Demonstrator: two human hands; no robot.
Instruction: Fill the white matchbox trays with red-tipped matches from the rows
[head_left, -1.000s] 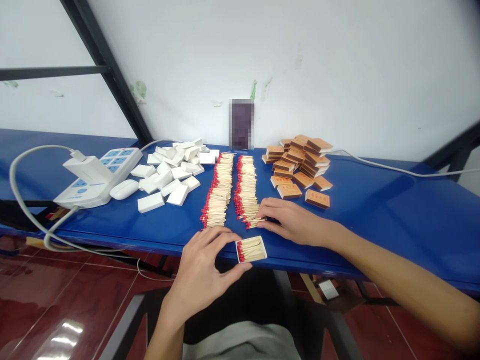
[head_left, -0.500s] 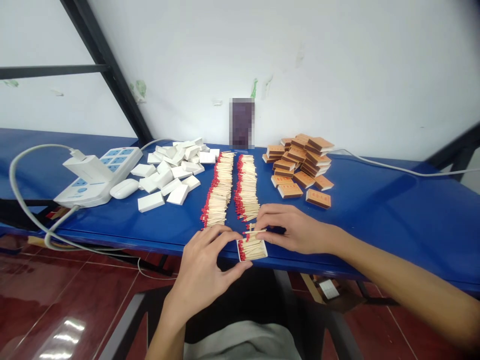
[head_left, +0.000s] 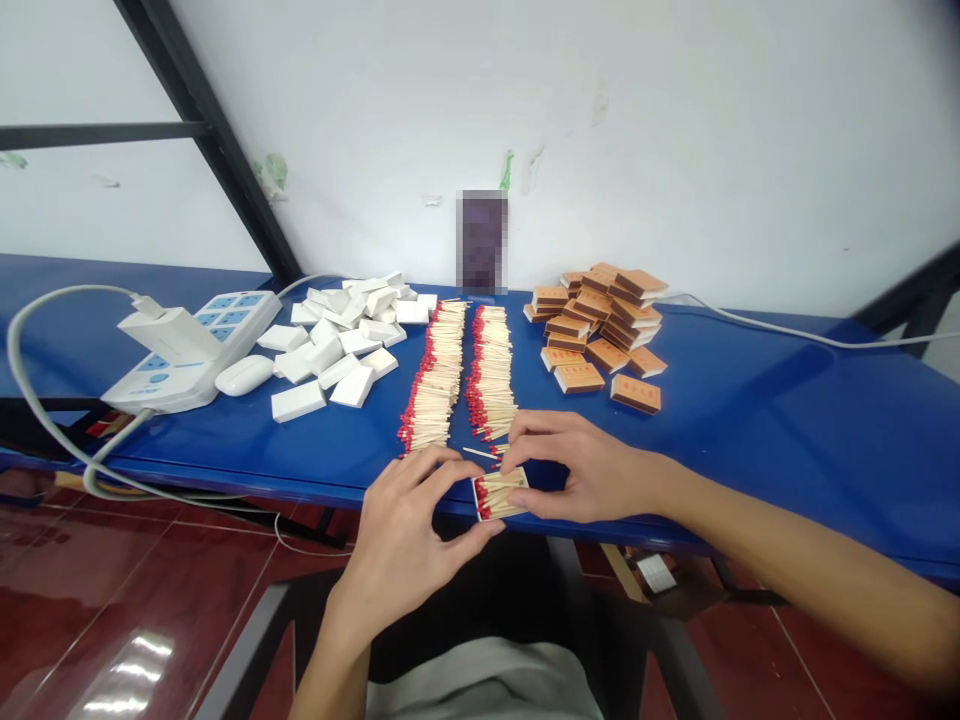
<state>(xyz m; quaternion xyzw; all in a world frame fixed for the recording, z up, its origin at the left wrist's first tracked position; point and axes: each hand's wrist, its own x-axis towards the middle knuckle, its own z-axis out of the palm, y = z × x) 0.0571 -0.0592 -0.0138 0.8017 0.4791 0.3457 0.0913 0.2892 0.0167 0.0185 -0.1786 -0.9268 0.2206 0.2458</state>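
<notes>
A small white matchbox tray (head_left: 475,500) filled with red-headed matches (head_left: 499,496) is at the table's front edge. My left hand (head_left: 412,530) grips its left end, fingers at the far side and thumb at the near side. My right hand (head_left: 574,465) is curled over the right end, its thumb on the matches and its fingertips by the far rim. A single match (head_left: 480,453) and a few others lie just beyond the tray, partly behind the fingers. Two long rows of matches, a left row (head_left: 435,385) and a right row (head_left: 491,380), stretch away behind it.
White trays (head_left: 345,330) are heaped on the left of the blue table (head_left: 750,420). Orange matchboxes (head_left: 600,310) are piled on the right. A power strip (head_left: 217,340) with cables and a white mouse-shaped object (head_left: 244,375) occupy the far left. A pixelated dark rectangle (head_left: 482,245) stands against the wall.
My right hand has moved slightly down onto the tray's matches. The match that was between its fingers no longer shows there, and a single match now lies just beyond the tray.
</notes>
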